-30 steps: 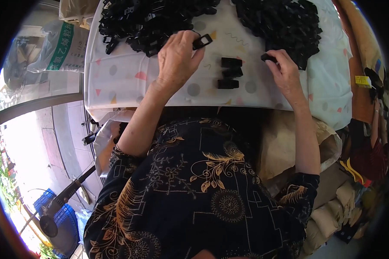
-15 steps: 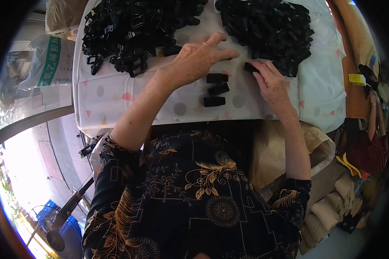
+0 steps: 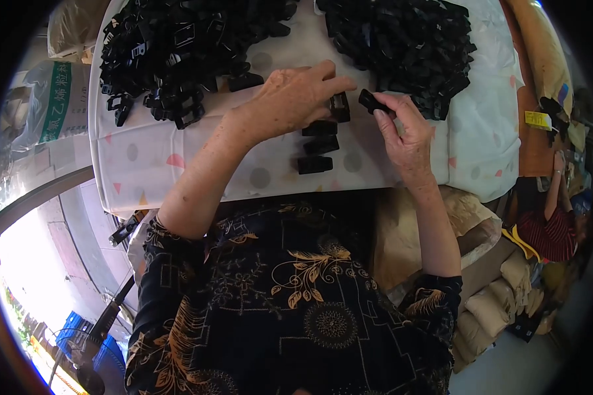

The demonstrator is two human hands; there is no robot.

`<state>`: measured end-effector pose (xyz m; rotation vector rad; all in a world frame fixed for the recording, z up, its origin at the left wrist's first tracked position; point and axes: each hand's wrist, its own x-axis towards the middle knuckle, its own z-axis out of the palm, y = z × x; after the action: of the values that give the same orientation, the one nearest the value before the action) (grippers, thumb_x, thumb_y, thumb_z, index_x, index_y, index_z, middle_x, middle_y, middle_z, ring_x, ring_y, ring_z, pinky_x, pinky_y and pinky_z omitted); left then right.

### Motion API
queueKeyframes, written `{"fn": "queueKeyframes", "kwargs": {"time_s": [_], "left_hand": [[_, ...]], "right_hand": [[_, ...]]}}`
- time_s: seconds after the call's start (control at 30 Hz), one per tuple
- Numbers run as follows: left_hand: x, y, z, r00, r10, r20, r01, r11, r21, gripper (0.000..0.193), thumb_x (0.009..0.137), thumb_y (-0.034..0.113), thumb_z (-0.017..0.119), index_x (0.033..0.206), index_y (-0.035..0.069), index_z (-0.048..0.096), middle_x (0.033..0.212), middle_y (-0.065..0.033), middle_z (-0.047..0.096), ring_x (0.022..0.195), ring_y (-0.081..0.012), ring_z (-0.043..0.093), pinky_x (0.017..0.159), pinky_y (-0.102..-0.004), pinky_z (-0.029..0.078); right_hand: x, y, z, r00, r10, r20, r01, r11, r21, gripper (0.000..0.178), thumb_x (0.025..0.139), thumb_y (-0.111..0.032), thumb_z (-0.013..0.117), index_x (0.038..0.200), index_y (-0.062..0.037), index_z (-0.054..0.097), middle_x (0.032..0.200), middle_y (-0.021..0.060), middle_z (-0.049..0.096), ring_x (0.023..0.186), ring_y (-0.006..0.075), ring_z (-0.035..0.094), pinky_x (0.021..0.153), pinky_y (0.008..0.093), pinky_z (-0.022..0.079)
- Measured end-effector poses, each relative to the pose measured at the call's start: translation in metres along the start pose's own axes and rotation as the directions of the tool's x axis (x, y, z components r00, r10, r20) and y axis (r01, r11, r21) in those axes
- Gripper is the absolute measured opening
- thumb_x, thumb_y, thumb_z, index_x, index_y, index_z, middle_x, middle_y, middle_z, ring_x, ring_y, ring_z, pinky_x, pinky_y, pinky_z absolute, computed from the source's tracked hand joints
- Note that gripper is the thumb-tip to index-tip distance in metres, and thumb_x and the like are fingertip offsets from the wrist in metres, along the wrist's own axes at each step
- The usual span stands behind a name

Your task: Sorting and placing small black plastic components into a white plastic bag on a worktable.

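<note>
My right hand (image 3: 412, 141) pinches a small black plastic piece (image 3: 373, 102) between thumb and fingers, just in front of the right-hand heap. My left hand (image 3: 290, 99) reaches over the table with its fingers stretched out and apart. Below its fingertips is a black frame-like piece (image 3: 340, 108); the hand partly covers it, and whether they touch is hidden. Nearer to me, several black pieces lie in a short column, the closest being a black block (image 3: 315, 164). A large heap of black plastic parts (image 3: 178, 52) spreads at the far left, another heap of black parts (image 3: 408, 52) at the far right.
A white patterned cloth (image 3: 221, 184) covers the table. Brown paper (image 3: 402, 240) hangs open below its front edge. A fan (image 3: 89, 342) stands at lower left, a plastic sack (image 3: 62, 105) at far left. At the right edge another person's striped sleeve (image 3: 553, 230) shows.
My right hand has lifted its black piece, now tilted, slightly left of the heap. A frame-like piece has come into sight under my left fingers. The whole view has shifted slightly.
</note>
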<state>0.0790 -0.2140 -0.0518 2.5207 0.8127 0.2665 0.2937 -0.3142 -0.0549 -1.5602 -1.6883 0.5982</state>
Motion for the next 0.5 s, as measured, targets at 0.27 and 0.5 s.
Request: {"fn": "queueKeyframes", "kwargs": {"time_s": [0.27,0.5], "left_hand": [[-0.003,-0.008,0.019,0.988,0.001,-0.155,-0.010,0.998,-0.056,0.032,0.078,0.016,0.077,0.105,0.008,0.061,0.100,-0.0086,0.062,0.088,-0.0316,0.067,0.074,-0.0424,0.056],[-0.002,-0.010,0.025,0.986,-0.026,-0.167,0.003,0.990,-0.138,0.035,0.077,0.017,0.078,0.108,0.009,0.062,0.097,-0.0075,0.062,0.086,-0.0308,0.065,0.074,-0.0416,0.054]], "right_hand": [[0.008,-0.012,0.022,0.965,-0.263,-0.018,0.258,0.957,-0.131,0.027,0.085,0.004,0.072,0.111,-0.0020,0.069,0.101,0.0114,0.067,0.086,0.0239,0.064,0.075,0.0323,0.053],[0.006,0.009,0.038,0.904,-0.428,0.014,0.410,0.855,-0.316,0.033,0.076,0.003,0.075,0.108,-0.0006,0.070,0.104,0.0077,0.066,0.092,0.0262,0.064,0.079,0.0356,0.053]]}}
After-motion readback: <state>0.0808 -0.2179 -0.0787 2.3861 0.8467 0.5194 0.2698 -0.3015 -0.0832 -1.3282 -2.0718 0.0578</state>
